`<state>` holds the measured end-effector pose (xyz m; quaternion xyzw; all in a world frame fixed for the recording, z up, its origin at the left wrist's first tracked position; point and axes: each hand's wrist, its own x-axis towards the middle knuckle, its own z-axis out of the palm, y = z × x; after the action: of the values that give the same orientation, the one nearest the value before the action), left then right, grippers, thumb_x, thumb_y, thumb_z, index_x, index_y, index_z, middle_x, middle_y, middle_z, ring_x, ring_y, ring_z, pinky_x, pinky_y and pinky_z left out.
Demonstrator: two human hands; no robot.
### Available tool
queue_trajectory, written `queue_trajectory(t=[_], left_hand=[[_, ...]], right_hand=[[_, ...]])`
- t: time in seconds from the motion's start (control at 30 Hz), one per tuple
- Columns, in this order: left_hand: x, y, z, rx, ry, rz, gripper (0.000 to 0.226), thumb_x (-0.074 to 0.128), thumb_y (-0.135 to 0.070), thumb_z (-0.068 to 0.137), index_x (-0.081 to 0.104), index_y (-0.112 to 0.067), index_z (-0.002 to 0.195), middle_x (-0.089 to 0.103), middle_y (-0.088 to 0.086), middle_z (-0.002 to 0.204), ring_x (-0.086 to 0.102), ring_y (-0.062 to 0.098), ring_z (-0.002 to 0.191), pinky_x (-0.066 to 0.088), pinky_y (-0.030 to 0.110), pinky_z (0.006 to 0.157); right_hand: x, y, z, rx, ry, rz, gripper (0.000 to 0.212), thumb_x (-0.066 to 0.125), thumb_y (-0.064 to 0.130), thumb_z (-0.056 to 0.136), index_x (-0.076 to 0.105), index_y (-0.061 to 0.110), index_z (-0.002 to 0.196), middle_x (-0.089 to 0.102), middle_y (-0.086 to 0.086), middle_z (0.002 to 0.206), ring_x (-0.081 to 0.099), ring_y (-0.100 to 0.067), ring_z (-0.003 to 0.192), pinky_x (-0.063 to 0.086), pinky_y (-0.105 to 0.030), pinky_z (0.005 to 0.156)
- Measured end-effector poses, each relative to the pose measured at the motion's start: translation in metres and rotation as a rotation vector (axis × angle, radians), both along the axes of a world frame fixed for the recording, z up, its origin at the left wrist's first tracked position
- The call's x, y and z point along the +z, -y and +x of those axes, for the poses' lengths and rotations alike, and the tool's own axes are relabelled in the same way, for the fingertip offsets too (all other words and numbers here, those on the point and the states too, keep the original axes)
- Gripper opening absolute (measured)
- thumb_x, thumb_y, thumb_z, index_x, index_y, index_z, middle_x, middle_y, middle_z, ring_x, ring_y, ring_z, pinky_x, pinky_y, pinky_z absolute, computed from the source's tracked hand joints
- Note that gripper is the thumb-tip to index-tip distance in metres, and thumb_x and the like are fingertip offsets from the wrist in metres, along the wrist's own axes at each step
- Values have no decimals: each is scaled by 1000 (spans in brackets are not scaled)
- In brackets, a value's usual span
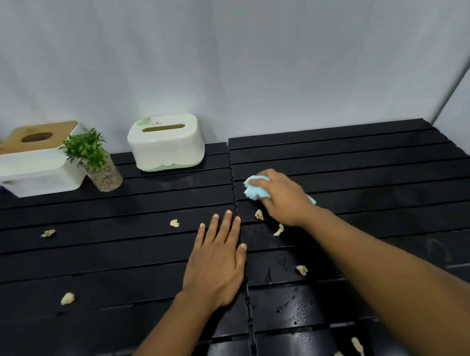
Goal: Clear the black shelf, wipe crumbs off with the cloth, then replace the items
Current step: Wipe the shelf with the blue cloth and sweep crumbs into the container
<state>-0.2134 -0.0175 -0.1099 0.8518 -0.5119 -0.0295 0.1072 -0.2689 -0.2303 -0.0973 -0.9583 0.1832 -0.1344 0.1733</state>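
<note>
The black slatted shelf (370, 164) fills the lower half of the view. My right hand (283, 199) presses a bunched light blue cloth (253, 189) onto the shelf just right of the centre seam. My left hand (221, 256) lies flat, fingers spread, on the shelf left of the seam. Several beige crumbs are scattered about: one by my right wrist (259, 214), one further left (174, 223), one at far left (48, 233), others near the front (357, 346).
At the back left stand a white tissue box with a wooden lid (37, 159), a small potted plant in a glass (97, 165) and a white-and-green tissue box (167, 142). A grey wall rises behind the shelf.
</note>
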Motion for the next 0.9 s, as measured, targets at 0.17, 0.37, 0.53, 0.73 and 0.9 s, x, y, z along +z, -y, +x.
queue_trajectory(t=[0.17,0.37,0.53,0.73,0.9], left_hand=[[0,-1,0,0,-15,-11,65,-2,-48,91,2,-22,151,-1,-2,160,-10,14,146,-8,35,118],[1,-4,-1,1,-29,-33,59,8,-45,98,4,-22,151,0,-3,160,-8,14,146,-8,35,118],[0,-3,0,1,-19,-7,64,-1,-48,93,2,-23,151,-2,-3,160,-8,14,146,-8,35,118],[-2,-1,1,-3,-7,8,73,-7,-51,85,3,-23,151,-1,-4,160,-7,15,146,-6,36,119],[-1,-3,1,8,-18,15,63,2,-48,94,4,-22,151,-2,-4,160,-7,13,146,-7,34,118]], right_hand=[[21,-33,13,224,-44,348,38,51,20,95,54,23,132,51,2,130,49,-12,116,39,-25,98],[35,14,-29,-139,109,245,36,47,14,95,55,21,129,49,-1,126,53,-17,111,44,-20,85],[1,21,-51,-211,-12,-15,42,46,18,92,50,23,134,46,-5,136,44,-28,121,39,-35,91],[5,-26,-44,82,-27,8,44,50,20,89,53,28,132,48,2,135,47,-20,118,43,-35,93],[23,-35,-60,151,-34,288,36,53,18,93,58,24,128,51,4,128,49,-10,116,38,-26,100]])
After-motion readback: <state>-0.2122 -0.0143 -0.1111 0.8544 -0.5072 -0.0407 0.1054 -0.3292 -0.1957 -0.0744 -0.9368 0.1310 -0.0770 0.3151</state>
